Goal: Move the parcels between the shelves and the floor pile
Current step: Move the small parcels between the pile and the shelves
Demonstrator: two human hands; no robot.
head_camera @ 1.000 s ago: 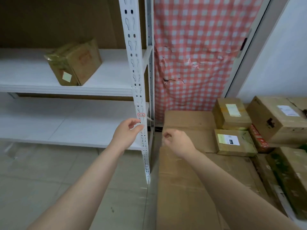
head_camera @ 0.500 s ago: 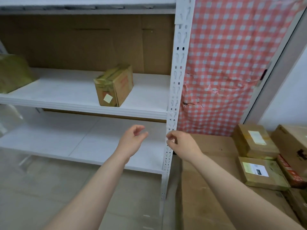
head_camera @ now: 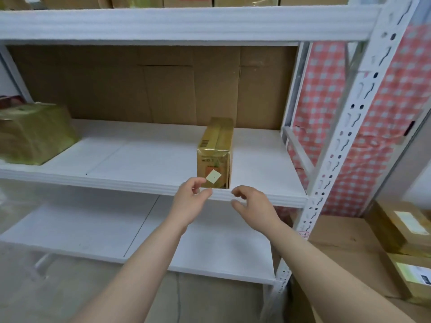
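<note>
A narrow cardboard parcel [head_camera: 215, 155], wrapped in yellowish tape with a small pale sticker on its front, stands at the front edge of the middle white shelf [head_camera: 144, 159]. My left hand [head_camera: 190, 201] hovers just below and left of its front face, fingers loosely curled and holding nothing. My right hand [head_camera: 253, 205] hovers just right of the parcel's front corner, fingers spread and loosely bent, also holding nothing. Neither hand clearly touches the parcel. A larger taped parcel [head_camera: 32, 134] sits at the shelf's left end.
A perforated white upright [head_camera: 345, 145] stands right of the hands. Behind it hangs a red checked cloth [head_camera: 377, 127]. Floor-pile parcels [head_camera: 405, 224] lie at the lower right on flat cardboard [head_camera: 345, 257]. The lower shelf [head_camera: 163, 231] and a top shelf [head_camera: 186, 22] carrying boxes frame the opening.
The view has turned left and up from the floor pile to the shelf. Both hands have risen from the upright post to either side of the narrow parcel's front.
</note>
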